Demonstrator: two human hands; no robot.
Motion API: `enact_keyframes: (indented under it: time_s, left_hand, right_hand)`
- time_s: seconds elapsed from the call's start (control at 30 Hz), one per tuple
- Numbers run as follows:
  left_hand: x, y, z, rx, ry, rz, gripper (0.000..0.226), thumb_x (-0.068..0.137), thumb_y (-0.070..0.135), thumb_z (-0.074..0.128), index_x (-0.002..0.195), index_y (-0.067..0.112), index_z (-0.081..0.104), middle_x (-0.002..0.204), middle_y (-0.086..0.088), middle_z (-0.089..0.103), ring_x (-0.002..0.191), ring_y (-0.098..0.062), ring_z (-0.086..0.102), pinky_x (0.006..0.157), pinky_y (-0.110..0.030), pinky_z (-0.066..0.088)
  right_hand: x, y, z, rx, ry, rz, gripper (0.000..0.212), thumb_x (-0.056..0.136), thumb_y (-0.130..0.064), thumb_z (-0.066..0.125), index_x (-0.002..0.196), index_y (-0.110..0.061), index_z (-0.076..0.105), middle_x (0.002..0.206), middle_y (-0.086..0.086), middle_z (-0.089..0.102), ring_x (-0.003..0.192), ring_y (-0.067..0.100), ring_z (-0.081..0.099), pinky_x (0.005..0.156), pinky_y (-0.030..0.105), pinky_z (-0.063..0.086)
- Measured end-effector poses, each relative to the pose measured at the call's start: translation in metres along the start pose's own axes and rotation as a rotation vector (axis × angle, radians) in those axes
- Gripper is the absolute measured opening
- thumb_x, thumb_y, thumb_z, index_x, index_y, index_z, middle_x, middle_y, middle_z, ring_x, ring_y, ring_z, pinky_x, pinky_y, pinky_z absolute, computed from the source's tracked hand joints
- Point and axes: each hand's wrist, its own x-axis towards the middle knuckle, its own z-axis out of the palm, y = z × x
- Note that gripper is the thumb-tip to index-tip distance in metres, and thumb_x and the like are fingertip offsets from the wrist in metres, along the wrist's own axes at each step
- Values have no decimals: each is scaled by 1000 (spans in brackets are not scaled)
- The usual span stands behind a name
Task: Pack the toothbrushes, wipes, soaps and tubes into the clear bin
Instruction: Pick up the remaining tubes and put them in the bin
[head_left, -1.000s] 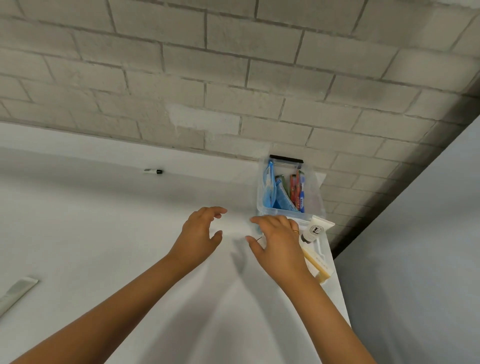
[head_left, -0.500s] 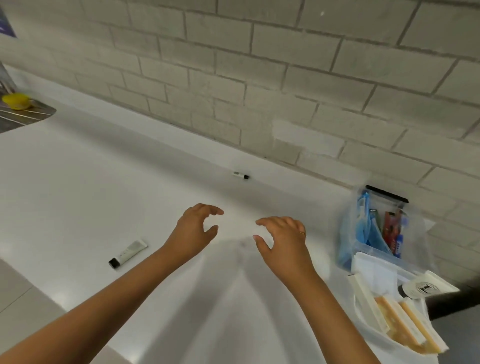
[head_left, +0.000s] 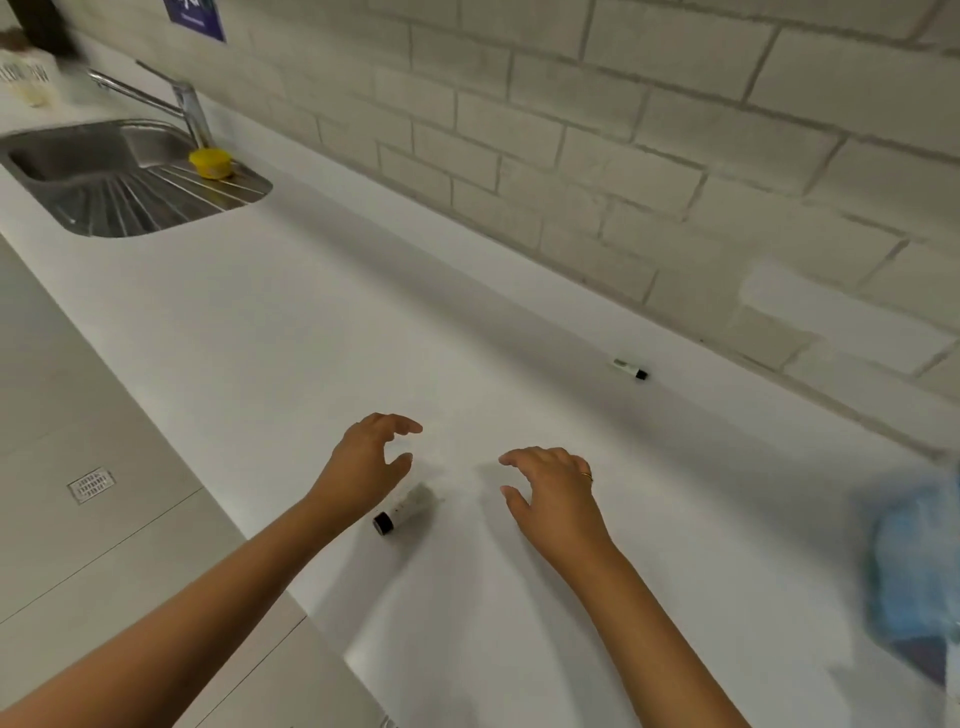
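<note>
Tube (head_left: 404, 511) lies beside left hand (head_left: 363, 467); marker (head_left: 629, 369) near wall.

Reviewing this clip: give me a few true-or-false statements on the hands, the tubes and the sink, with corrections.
1. Both hands are empty. True: the left hand and right hand hover open.
2. A black-capped tube lies beside the left hand. True.
3. The small tube near the wall stands upright. False: it lies flat on the counter.
4. A red cup sits by the sink. False: the yellow cup does.
</note>
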Motion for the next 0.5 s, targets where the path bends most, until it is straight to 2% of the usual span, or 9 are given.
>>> enact_keyframes:
  time_s: [0.13, 0.27, 0.4, 0.5]
  left_hand:
    - [5, -25, -13, -25, 2, -31, 31, 83, 14, 62, 110, 29, 60, 113, 5, 59, 101, -14, 55, 90, -28, 45]
    - [11, -38, -22, -60, 7, -50, 31, 83, 11, 62, 109, 26, 61, 110, 6, 58, 99, -13, 55, 86, -23, 42]
    - [15, -48, -26, -74, -4, -47, 30, 83, 11, 60, 109, 26, 61, 109, 8, 57, 99, -12, 55, 85, -21, 41]
    - [17, -51, -27, -88, -18, -47, 30, 83, 10, 59, 109, 25, 60, 108, 10, 56, 99, -11, 54, 85, -20, 39]
  right_hand:
    - [22, -21, 35, -3, -137, -45, 40, 92, -16, 49, 130, -27, 49, 135, -10, 50, 126, 15, 39, 105, 27, 18]
    - [38, -39, 70, 3, -227, -136, 47, 86, -6, 47, 129, -25, 50, 133, -9, 50, 121, 18, 40, 98, 26, 20]
    - [50, -47, 93, -8, -266, -164, 52, 83, -2, 48, 129, -25, 51, 132, -9, 50, 121, 19, 39, 93, 23, 15]
    - [56, -46, 103, -37, -306, -173, 48, 83, -5, 49, 127, -26, 53, 133, -10, 49, 123, 19, 38, 105, 30, 17]
